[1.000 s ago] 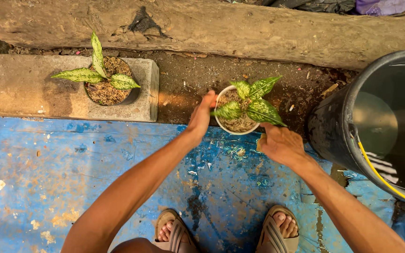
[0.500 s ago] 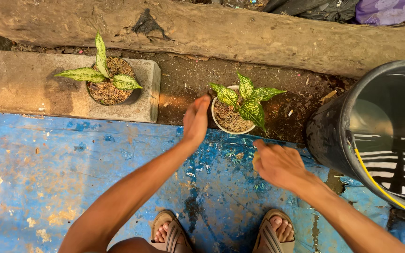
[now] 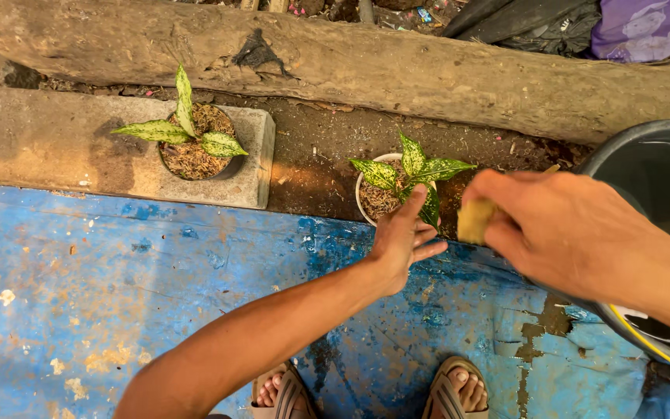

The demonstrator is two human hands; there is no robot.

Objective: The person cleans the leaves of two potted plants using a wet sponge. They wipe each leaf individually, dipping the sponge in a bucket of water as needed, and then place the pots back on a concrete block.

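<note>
Head cam is looking straight down at a person crouching on a worn blue painted floor [image 3: 102,295], sandalled feet [image 3: 455,392] showing at the bottom. Left hand [image 3: 402,242] is reaching forward with fingers spread loose, touching the near rim of a small white pot [image 3: 363,194] with a speckled green plant [image 3: 416,174], which is sitting on the dirt strip just past the blue floor's edge. Right hand [image 3: 564,229] is hovering close to the lens, fingers pinching a small yellowish lump [image 3: 476,221], can't tell what it is. Looks to me like the pot is already placed and filled with soil, so it's probably just tidying or topping up that's left. Around it: a second potted plant [image 3: 195,143] sitting on a concrete block [image 3: 56,147] well off to the left, a big log [image 3: 366,66] running behind, and a dark bucket [image 3: 653,163] crowding the right side, right beside the raised hand.
</note>
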